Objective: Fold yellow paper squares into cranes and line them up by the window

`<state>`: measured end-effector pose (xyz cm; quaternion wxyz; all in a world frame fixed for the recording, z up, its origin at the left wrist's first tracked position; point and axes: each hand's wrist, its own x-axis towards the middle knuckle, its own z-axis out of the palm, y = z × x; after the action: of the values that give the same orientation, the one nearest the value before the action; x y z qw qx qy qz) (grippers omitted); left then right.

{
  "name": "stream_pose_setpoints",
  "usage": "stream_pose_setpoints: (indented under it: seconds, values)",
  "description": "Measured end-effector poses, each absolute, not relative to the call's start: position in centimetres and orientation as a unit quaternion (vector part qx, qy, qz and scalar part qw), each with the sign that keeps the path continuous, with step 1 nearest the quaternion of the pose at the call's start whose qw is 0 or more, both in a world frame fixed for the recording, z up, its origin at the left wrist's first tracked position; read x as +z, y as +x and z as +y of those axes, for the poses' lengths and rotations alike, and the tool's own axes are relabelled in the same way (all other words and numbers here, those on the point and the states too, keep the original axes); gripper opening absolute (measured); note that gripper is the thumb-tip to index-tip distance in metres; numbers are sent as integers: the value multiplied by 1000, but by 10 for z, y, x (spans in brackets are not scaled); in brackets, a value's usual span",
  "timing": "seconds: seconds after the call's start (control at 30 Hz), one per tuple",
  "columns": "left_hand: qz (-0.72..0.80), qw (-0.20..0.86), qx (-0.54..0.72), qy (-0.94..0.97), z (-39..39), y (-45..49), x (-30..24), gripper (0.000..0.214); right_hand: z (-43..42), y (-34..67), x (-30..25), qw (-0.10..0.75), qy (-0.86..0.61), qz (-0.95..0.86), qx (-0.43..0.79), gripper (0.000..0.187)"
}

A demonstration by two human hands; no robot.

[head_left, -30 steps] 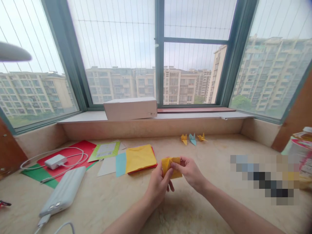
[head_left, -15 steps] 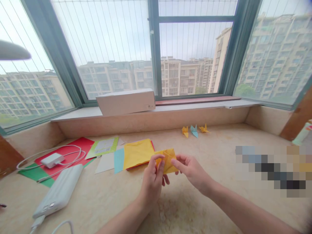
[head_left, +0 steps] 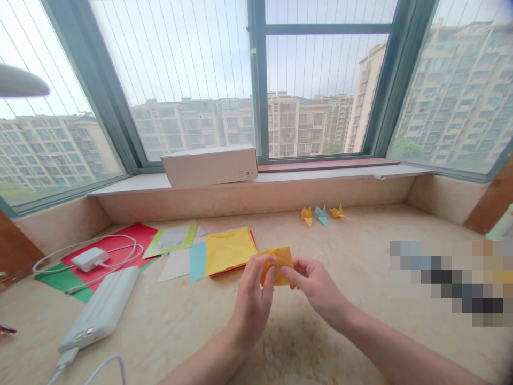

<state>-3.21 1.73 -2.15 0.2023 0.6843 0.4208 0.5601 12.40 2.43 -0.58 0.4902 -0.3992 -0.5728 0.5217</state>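
Note:
A folded piece of yellow paper [head_left: 283, 258], creased and roughly square, is held up between both hands above the stone surface. My left hand [head_left: 256, 294] grips its left side, with the thumb on the near face and the index finger curled over the upper edge. On the right side, my right hand [head_left: 312, 280] pinches the paper between thumb and fingers. Just behind my left hand lies a stack of yellow paper sheets [head_left: 230, 248], with red showing at its edge. Fingers hide part of the folded paper.
Three small paper cranes, including a blue one [head_left: 321, 215], stand near the back ledge. To the left are a white power bank [head_left: 102, 307], a charger with cable [head_left: 90, 259] and red paper [head_left: 138, 235]. A white box [head_left: 210, 167] rests on the windowsill.
My left fingers and thumb have shifted slightly on the folded yellow paper, and its upper flap looks more raised. Both hands keep hold of it. The whole view has moved a little.

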Motion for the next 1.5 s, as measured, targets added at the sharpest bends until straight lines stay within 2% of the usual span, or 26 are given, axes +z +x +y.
stream_pose_setpoints:
  seconds: [0.2,0.4,0.47,0.63,0.7,0.93,1.1,1.4,1.5]
  values:
    - [445,152,566,677,19,-32,-23,10,21,123,-2,480,-373,-579,544,30]
    - [436,80,533,721,17,-34,-22,21,22,124,-2,488,-378,-573,540,34]
    - [427,84,504,746,17,-35,-22,28,24,124,-3,506,-384,-556,536,39]
    - [425,135,470,762,16,-34,-23,36,24,124,-3,554,-372,-513,540,68]
    - [415,157,467,765,14,-34,-21,38,22,124,-1,558,-358,-512,546,67]
    - [390,233,436,777,8,-31,-14,41,22,127,6,558,-335,-523,550,47]
    - [397,248,444,764,13,-32,-23,40,30,131,6,552,-345,-548,525,47]
    - [369,137,444,805,17,-36,-26,51,30,132,5,572,-336,-499,558,58]
    - [360,128,434,816,13,-34,-24,54,34,134,3,583,-342,-484,556,60]
